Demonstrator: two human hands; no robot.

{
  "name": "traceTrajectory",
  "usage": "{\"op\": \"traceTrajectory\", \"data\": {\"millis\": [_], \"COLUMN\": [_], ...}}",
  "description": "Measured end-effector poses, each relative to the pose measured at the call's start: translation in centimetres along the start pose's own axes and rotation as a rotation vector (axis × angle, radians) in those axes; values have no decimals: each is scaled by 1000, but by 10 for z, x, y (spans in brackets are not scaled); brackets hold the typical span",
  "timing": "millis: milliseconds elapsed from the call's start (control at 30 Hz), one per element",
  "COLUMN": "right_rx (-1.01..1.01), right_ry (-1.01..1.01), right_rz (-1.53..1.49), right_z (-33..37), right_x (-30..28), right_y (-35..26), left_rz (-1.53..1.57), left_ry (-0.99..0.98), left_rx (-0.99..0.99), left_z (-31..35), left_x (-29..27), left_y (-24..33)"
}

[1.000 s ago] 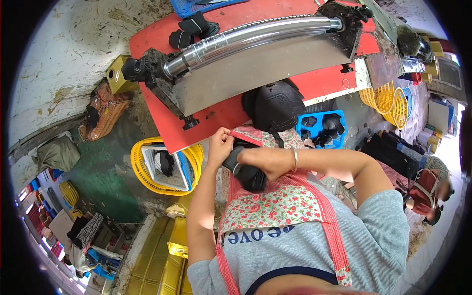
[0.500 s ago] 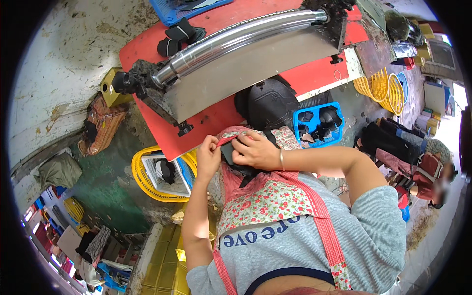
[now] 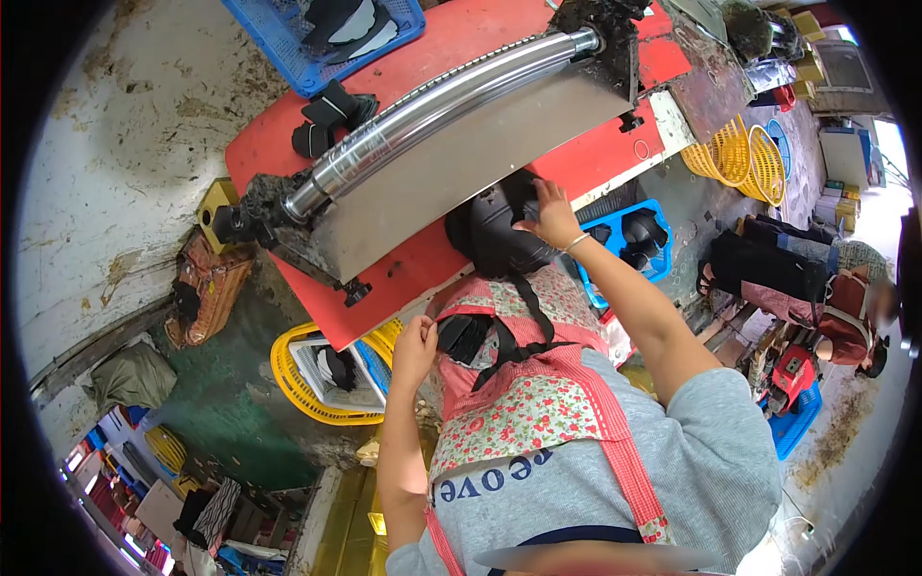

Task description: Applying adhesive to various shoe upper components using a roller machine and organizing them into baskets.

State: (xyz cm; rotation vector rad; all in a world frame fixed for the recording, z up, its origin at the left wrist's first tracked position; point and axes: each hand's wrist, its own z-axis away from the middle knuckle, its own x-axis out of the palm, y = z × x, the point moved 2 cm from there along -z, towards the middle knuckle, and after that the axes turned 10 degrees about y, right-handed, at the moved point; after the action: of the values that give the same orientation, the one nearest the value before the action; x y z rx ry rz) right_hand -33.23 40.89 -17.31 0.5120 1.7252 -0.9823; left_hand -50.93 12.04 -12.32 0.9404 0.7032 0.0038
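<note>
My left hand (image 3: 416, 348) is closed at the rim of the red-checked apron (image 3: 538, 394), by an open pocket in my lap. Thin black pieces (image 3: 465, 336) lie inside that pocket. A black strap (image 3: 533, 302) crosses the apron beside it. Farther forward, my right hand (image 3: 555, 219) rests with fingers stretched and thumb apart on the right side of black moulded pieces (image 3: 504, 230), which look like shoe uppers. They lie at the near edge of the red table (image 3: 346, 312), partly under a metal plate.
A chrome roller (image 3: 442, 115) and its metal plate (image 3: 461, 158) span the table. Blue baskets hold black pieces at the back (image 3: 394, 43) and right (image 3: 663, 252). Yellow baskets stand left (image 3: 288, 384) and far right (image 3: 715, 158). Another person (image 3: 855, 288) is at the right.
My right hand has left the apron pocket and moved forward to the black moulded pieces. My left hand stays by the pocket, where black pieces now show. The view has shifted slightly.
</note>
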Motion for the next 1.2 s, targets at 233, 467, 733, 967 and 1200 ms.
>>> {"op": "traceTrajectory", "data": {"millis": [233, 467, 733, 967, 1200], "right_rx": [116, 99, 167, 108, 314], "right_ry": [-115, -458, -569, -597, -274], "right_rz": [-11, -392, -1096, -1194, -841], "right_z": [-12, -4, -47, -64, -81], "right_x": [-10, -47, -160, -164, -145], "right_y": [-5, -7, -33, -58, -37], "left_rz": [-82, -569, 149, 1309, 737], "left_ry": [-158, -230, -57, -521, -232], "left_rx": [231, 150, 93, -138, -27], "left_z": [-26, -7, -24, -46, -79], "left_x": [7, 35, -3, -42, -14], "left_y": [63, 65, 132, 177, 192]}}
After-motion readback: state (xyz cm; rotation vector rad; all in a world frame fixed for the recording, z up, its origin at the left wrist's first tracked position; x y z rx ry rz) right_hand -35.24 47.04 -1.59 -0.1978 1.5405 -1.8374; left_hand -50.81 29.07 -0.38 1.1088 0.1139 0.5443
